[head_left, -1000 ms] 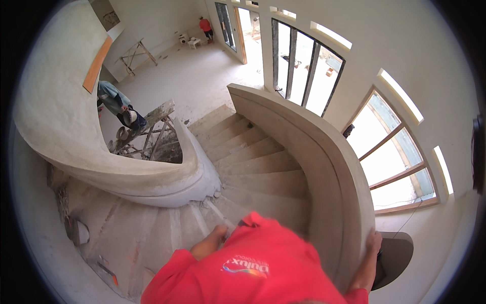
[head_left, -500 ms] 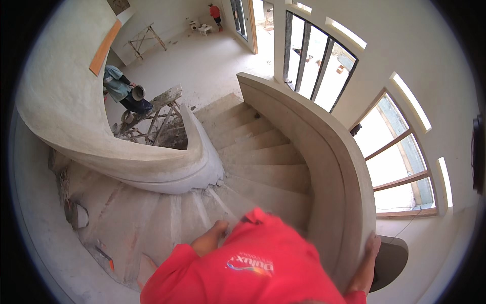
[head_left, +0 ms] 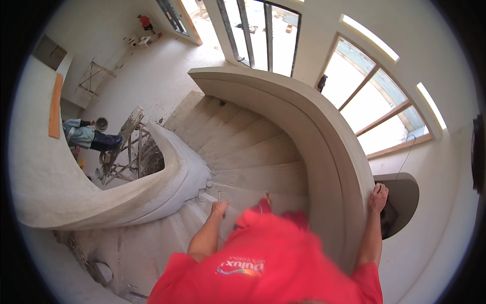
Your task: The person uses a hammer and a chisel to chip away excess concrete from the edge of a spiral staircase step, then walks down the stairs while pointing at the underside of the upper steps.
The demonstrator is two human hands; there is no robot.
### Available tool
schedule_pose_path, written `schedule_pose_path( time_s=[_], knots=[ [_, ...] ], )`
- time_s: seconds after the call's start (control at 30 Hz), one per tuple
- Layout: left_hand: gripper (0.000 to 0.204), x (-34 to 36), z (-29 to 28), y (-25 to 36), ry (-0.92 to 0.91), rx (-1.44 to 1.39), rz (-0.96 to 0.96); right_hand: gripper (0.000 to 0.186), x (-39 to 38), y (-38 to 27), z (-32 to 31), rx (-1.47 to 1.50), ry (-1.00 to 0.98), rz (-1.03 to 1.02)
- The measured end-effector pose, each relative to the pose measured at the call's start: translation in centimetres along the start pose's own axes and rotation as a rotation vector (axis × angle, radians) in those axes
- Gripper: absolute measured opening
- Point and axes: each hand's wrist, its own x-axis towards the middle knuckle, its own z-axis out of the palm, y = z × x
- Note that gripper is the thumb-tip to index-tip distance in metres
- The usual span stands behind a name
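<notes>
I am on a curved concrete staircase (head_left: 253,152), leaning forward in a red shirt. My right hand (head_left: 378,197) rests on the outer edge of the curved balustrade wall (head_left: 349,152), its fingers bent over the rim. My left hand (head_left: 219,209) hangs over the steps with its fingers curled closed. A thin sliver shows above those fingers, too small to name. Past my shirt, part of a foot (head_left: 267,197) comes into view on a step.
The inner balustrade (head_left: 167,187) curves round at left. Beyond it a person in a light blue shirt (head_left: 81,134) holds a dark bucket (head_left: 102,123) by a scaffold (head_left: 132,126). Another person in red (head_left: 145,22) is far off. A dark-framed window (head_left: 260,35) stands ahead. Rubble (head_left: 91,268) lies at lower left.
The view has turned and shifted down the stairs. My right hand has moved forward along the balustrade wall. My left arm reaches out further, and a foot now shows.
</notes>
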Motion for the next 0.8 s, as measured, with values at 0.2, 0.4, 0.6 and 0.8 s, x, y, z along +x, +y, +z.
schedule_pose_path(
  time_s=[0.2,0.4,0.6,0.8],
  knots=[
    [0.022,-2.4,5.2,14.1,-0.168,0.248,0.434,0.026,-7.6,-5.1,-7.0,0.204,0.323,-0.086],
    [0.025,-8.5,18.6,26.1,-0.337,0.4,0.781,0.028,-16.2,-3.5,-17.1,0.527,0.14,0.475],
    [0.028,-16.6,32.5,32.6,-0.434,0.524,0.791,0.02,-21.0,0.7,-25.0,0.354,0.223,0.583],
    [0.038,-15.8,43.3,36.7,-0.378,0.53,0.838,0.027,-29.7,7.3,-33.7,0.033,0.389,0.899]
  ],
)
